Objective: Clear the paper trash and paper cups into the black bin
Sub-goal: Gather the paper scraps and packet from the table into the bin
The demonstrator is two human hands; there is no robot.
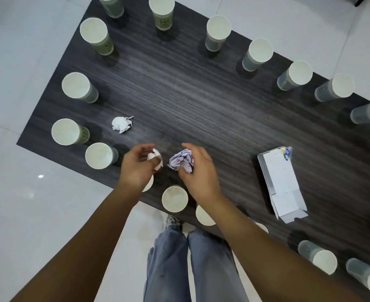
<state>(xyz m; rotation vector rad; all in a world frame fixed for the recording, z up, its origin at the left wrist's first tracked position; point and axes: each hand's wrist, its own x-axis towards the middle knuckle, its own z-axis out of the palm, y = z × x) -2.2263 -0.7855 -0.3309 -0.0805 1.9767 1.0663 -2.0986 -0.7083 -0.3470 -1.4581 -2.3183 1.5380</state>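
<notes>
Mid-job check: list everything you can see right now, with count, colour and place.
paper cups: about twenty, white inside with green or grey walls, upright round the table's edges
loose paper ball: one, white, on the table left of centre
flattened carton: one, white and grey, lying at the table's right
table: one, dark wood grain
floor: pale tiles
black bin: not in view
jeans and shoe: blue jeans, pale shoe, below the table's near edge
left hand: holds a white paper scrap
right hand: holds a white-and-purple paper ball
</notes>
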